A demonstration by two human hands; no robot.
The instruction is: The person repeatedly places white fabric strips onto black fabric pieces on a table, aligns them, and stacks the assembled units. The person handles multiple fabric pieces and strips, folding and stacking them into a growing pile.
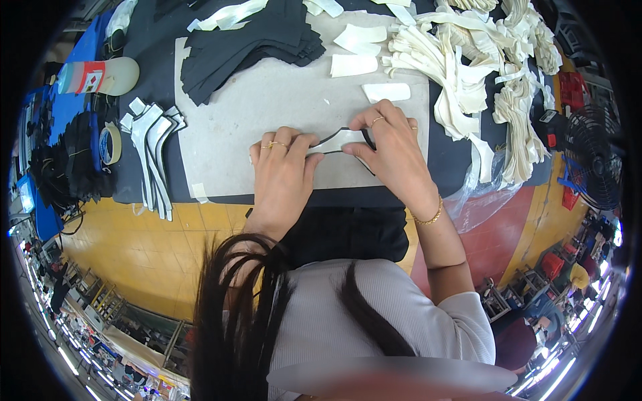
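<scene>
A narrow white piece with black fabric edges (343,139) lies across the pale work sheet (247,127) in front of me. Its left end is under the fingers of my left hand (281,164), which grip it with thumb and fingertips together. At its right end, my right hand (399,150) pinches the black edge between thumb and forefinger; the other fingers curl, and the palm hides part of the piece. To the left lies a fanned stack of similar white pieces with dark edges (150,144). Beyond my hands rests a pile of black fabric pieces (257,47).
Cream fabric strips (461,73) heap up at the right, with loose cream pieces (354,65) beside them. A bottle (100,76) with a red label and a tape roll (110,144) stand on the left. Clear plastic (488,194) hangs over the table's right front edge, near a black fan (595,154).
</scene>
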